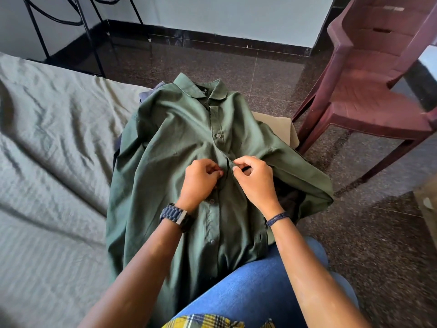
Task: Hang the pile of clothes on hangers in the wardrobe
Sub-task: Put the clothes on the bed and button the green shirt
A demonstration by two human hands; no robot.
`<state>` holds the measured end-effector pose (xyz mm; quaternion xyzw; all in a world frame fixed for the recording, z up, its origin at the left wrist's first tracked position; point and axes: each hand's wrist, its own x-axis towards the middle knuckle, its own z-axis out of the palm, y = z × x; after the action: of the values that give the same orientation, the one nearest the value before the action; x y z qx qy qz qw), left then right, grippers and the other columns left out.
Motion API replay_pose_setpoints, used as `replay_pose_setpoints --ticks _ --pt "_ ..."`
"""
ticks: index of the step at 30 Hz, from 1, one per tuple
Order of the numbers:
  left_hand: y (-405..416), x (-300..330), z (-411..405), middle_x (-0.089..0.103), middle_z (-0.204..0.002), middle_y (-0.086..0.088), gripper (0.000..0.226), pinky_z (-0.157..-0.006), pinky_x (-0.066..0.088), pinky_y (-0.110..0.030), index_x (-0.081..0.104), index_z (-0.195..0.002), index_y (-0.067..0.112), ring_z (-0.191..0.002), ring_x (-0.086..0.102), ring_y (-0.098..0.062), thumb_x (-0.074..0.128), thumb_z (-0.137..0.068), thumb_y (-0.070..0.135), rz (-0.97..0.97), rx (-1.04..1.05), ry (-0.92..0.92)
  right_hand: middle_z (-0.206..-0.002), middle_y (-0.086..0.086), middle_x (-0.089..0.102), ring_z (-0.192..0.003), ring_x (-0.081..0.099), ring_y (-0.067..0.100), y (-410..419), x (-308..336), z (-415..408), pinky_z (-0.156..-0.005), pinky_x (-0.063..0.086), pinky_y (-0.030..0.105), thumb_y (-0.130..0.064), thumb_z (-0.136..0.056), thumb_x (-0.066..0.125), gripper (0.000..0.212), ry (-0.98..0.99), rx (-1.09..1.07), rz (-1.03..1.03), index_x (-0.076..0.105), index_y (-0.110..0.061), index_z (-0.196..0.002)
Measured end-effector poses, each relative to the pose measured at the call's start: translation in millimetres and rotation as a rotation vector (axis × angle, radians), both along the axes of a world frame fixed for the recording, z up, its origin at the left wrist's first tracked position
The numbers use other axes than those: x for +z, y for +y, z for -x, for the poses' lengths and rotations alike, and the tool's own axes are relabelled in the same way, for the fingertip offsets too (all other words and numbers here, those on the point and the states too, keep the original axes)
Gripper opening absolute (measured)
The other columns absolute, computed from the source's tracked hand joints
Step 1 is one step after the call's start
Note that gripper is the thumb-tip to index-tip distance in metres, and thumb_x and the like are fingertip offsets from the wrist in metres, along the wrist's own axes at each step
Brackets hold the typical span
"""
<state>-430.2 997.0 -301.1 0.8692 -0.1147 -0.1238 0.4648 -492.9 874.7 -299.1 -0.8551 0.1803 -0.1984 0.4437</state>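
A dark green button shirt (179, 143) lies face up on the bed's corner, collar pointing away from me, its hem over my knee. It covers a pile of other clothes, of which dark blue cloth (151, 91) shows by the left shoulder and beige cloth (276, 124) on the right. My left hand (201, 181) pinches the left side of the button placket at mid-chest. My right hand (255, 178) pinches the right edge of the placket next to it. One button above my hands looks fastened. No hanger or wardrobe is in view.
The bed with a grey-green sheet (47, 162) fills the left side. A maroon plastic chair (369, 86) stands on the dark speckled floor at the right. A black metal frame (87, 31) stands at the back left against the wall.
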Motion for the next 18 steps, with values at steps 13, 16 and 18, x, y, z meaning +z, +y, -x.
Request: replay_pose_setpoints --ticks 13,16,18 --pt "9.4 16.0 15.3 0.068 -0.065 -0.006 0.008 -0.063 0.057 -0.021 0.064 -0.079 -0.001 -0.058 0.065 -0.011 0.062 -0.087 -0.003 0.612 0.161 0.427 -0.08 0.0 0.06 -0.064 0.053 0.001 17.8 2.9 7.9 -0.064 0.036 0.002 -0.002 -0.082 0.064 0.009 -0.274 -0.121 0.089 0.071 -0.005 -0.088" --pt "5.7 18.7 18.0 0.067 -0.065 -0.008 0.011 -0.063 0.058 -0.021 0.063 -0.077 0.0 -0.057 0.066 -0.011 0.061 -0.088 -0.003 0.641 0.153 0.436 -0.084 0.004 0.061 -0.068 0.051 0.003 19.0 2.6 8.0 -0.068 0.039 0.006 0.0 -0.082 0.062 0.012 -0.237 0.008 0.226 0.071 -0.004 -0.091" --pt "5.0 19.4 19.1 0.067 -0.063 -0.008 0.012 -0.064 0.058 -0.021 0.062 -0.077 -0.001 -0.057 0.066 -0.012 0.06 -0.088 -0.005 0.691 0.162 0.457 -0.085 0.005 0.06 -0.068 0.051 0.006 18.7 -0.7 7.0 -0.068 0.042 0.014 0.001 -0.082 0.061 0.014 -0.196 0.063 0.266 0.07 -0.005 -0.091"
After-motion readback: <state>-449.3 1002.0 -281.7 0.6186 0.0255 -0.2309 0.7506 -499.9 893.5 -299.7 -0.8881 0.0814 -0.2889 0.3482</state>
